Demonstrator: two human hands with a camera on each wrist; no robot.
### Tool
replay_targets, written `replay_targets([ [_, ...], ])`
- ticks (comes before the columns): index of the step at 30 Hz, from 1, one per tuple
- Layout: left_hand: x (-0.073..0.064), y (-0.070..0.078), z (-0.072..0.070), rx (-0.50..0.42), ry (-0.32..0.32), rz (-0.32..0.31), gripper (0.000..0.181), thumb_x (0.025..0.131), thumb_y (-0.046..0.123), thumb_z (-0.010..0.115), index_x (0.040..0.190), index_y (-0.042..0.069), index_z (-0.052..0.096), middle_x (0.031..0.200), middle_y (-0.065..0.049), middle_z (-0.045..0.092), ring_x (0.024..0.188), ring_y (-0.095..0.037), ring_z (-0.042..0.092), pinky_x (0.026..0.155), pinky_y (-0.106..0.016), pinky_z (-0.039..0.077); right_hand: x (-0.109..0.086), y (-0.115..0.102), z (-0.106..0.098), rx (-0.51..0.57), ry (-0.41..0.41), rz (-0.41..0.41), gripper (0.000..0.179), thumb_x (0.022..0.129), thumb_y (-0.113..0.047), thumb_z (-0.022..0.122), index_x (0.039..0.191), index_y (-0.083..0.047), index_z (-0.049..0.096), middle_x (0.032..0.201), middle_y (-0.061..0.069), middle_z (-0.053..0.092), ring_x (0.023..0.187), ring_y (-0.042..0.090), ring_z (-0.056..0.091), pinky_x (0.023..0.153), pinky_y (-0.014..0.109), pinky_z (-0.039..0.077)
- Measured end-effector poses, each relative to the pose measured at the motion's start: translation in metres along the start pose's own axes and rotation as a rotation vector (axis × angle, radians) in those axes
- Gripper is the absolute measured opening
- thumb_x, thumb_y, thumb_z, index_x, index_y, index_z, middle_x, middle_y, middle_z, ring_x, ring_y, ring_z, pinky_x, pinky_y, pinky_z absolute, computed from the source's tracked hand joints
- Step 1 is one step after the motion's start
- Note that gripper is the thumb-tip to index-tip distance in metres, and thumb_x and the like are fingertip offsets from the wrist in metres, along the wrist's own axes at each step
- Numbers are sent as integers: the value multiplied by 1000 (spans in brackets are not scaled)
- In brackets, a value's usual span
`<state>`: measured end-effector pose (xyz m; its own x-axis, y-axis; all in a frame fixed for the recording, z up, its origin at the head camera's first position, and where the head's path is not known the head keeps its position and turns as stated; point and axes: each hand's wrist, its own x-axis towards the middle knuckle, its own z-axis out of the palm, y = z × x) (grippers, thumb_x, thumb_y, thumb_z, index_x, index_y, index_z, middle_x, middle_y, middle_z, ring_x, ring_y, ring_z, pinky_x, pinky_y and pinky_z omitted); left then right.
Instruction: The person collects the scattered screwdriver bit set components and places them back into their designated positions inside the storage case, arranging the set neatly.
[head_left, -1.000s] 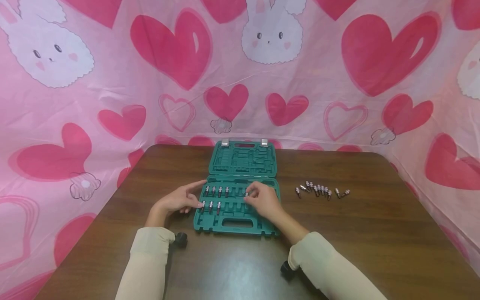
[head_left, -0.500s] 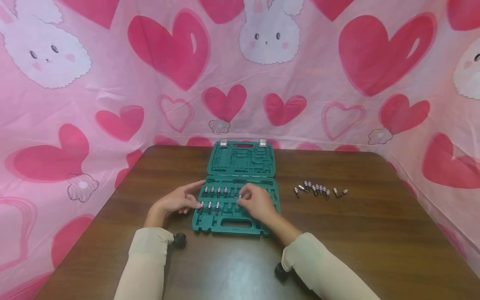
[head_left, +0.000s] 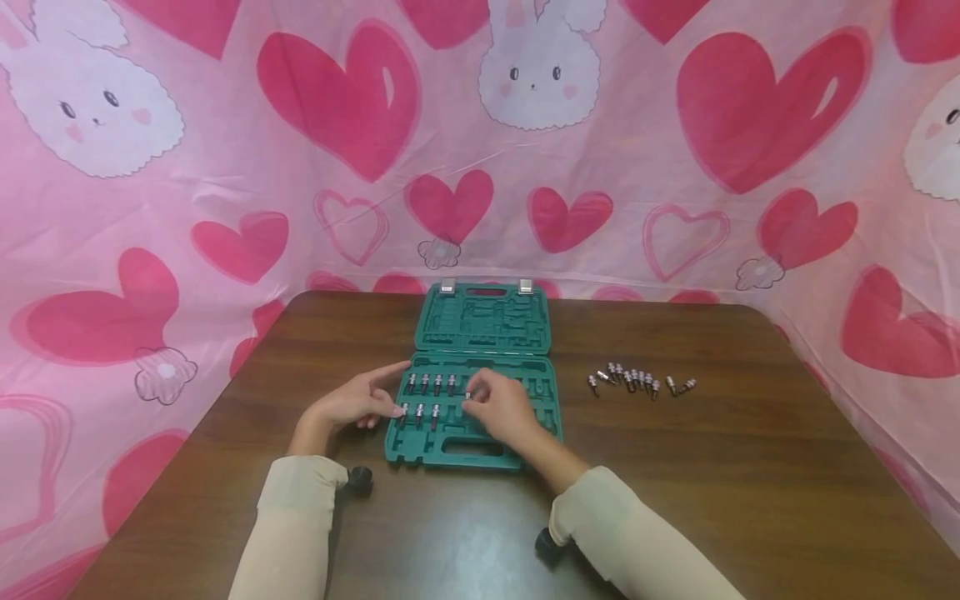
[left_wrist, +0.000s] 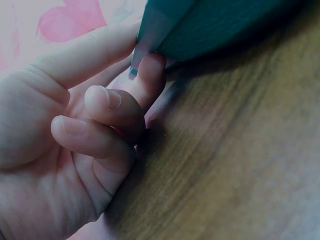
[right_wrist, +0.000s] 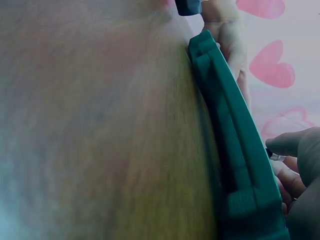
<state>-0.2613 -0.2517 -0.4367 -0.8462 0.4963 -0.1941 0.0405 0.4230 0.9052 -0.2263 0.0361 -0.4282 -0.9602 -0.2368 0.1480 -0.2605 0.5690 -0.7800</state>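
Note:
A green molded socket case [head_left: 472, 461] lies unfolded on the table. My right hand [head_left: 504, 410] pinches a small bit socket [right_wrist: 277, 157] between thumb and fingertips, over the case's middle slots. My left hand [head_left: 352, 402] holds the case's left edge. Its thumb is on the rim, its index finger stretches along the side, and its other fingers curl beside the case, as the left wrist view shows. Several bit sockets [head_left: 425, 383] stand in the upper row, left of my right hand. Three more [head_left: 419, 414] fill the left end of the lower row.
Loose bit sockets [head_left: 633, 379] lie scattered on the brown table [head_left: 720, 467] right of the case. The raised lid [head_left: 483, 321], with two metal latches, leans back behind the tray. A pink heart-and-rabbit cloth [head_left: 457, 100] hangs around the table's far sides.
My right hand has moved left across the case with the bit socket, uncovering slots at the case's right end. My left hand keeps its place on the edge.

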Motion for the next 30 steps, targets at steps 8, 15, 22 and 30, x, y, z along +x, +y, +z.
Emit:
replay_targets([
  [8, 0, -1, -1, 6, 3, -13, 82, 88, 22, 73, 155, 21, 26, 68, -13, 60, 48, -18, 49, 47, -24, 40, 1, -6, 7, -2, -7, 5, 14, 85, -17, 76, 91, -17, 63, 73, -6, 61, 67, 15, 56, 60, 32, 47],
  [15, 1, 0, 0, 4, -6, -16, 82, 88, 23, 73, 155, 22, 26, 68, -13, 60, 48, -18, 49, 47, -24, 41, 2, -8, 12, -58, -25, -26, 14, 86, -18, 76, 90, -18, 63, 74, -6, 59, 69, 13, 55, 63, 32, 46],
  [22, 2, 1, -1, -13, -22, -1, 82, 89, 22, 72, 155, 19, 24, 69, -17, 61, 48, -18, 49, 47, -25, 41, 6, -9, 16, -137, -58, -44, 13, 86, -21, 76, 90, -18, 64, 73, -7, 57, 69, 13, 54, 63, 30, 45],
  [30, 0, 1, 0, -2, -7, -9, 81, 89, 23, 73, 155, 22, 25, 69, -16, 61, 48, -18, 49, 47, -24, 41, 9, -12, 18, -221, -94, -57, 11, 86, -25, 76, 91, -19, 68, 73, -8, 56, 70, 12, 53, 64, 30, 44],
])
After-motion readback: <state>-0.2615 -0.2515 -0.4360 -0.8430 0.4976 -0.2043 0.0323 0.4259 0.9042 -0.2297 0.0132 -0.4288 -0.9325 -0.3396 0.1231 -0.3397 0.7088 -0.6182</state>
